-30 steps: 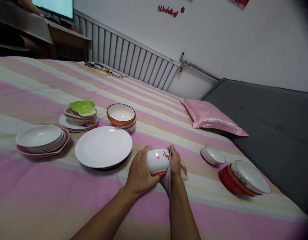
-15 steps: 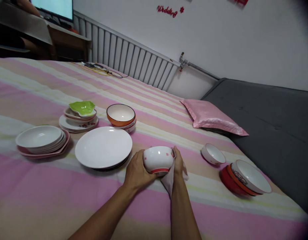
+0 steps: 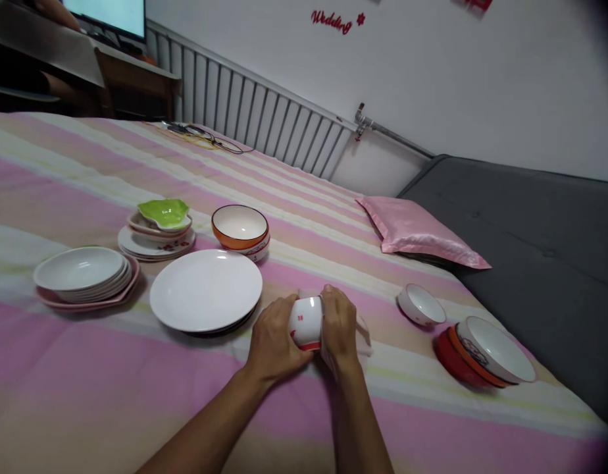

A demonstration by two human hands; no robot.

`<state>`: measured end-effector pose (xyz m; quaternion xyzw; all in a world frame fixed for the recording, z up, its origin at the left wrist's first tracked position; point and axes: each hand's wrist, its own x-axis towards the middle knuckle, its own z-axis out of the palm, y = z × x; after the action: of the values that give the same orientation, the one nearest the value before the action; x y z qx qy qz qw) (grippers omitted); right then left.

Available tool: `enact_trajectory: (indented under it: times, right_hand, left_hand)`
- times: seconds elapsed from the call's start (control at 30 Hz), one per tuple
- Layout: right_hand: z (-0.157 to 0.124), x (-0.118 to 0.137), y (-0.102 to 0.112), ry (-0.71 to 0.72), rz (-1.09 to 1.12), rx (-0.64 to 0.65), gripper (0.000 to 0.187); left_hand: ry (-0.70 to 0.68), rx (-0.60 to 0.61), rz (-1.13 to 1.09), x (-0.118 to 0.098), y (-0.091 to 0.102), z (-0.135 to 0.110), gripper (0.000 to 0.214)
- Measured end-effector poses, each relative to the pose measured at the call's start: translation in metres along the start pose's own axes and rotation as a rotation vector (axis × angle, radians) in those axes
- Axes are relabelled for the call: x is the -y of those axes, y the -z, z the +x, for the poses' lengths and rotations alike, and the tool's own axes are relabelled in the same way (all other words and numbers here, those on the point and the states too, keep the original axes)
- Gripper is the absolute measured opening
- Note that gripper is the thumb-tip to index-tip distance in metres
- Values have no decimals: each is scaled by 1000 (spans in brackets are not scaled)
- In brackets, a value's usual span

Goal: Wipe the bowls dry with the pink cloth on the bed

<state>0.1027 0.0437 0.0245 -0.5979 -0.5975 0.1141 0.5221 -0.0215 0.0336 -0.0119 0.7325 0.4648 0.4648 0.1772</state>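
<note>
A small white bowl (image 3: pixel 306 321) with red marks and a red foot ring is held up between both hands, just above the striped bedspread. My left hand (image 3: pixel 274 337) is closed around its left side, thumb low near the foot. On the right side my right hand (image 3: pixel 339 326) presses a pale cloth (image 3: pixel 364 337) to the bowl; the cloth hangs out beyond my wrist. My fingers hide the bowl's right part. Left of my hands lies a stack of plates with a large white plate (image 3: pixel 206 289) on top.
Behind the plates stand an orange bowl (image 3: pixel 239 224) on another bowl and a green leaf-shaped dish (image 3: pixel 166 213) on stacked dishes. Oval white dishes (image 3: pixel 81 270) are piled far left. To the right are a small bowl (image 3: pixel 421 305), stacked bowls (image 3: pixel 496 349) and a pink pillow (image 3: pixel 422 230).
My right hand has come round from the bowl's far right edge onto its near side with the cloth. The bowl has turned in my hands and sits slightly lower.
</note>
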Motion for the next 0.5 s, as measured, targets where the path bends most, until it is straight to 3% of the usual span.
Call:
enact_trajectory:
  times: [0.13,0.23,0.37,0.5]
  right_hand:
    - [-5,14,-4,175,-383,68,40]
    - [-8,18,-8,229,-538,82,38]
    - [-7,18,-7,237,-527,109,38]
    - [-3,8,-2,167,-329,102,39]
  left_hand:
    - [-23,1,-17,2,-2,0,59]
    - [-44,-9,-32,3,-4,0,53]
    - [-31,-1,-21,2,-4,0,51]
    - [15,21,-3,-2,-3,1,53]
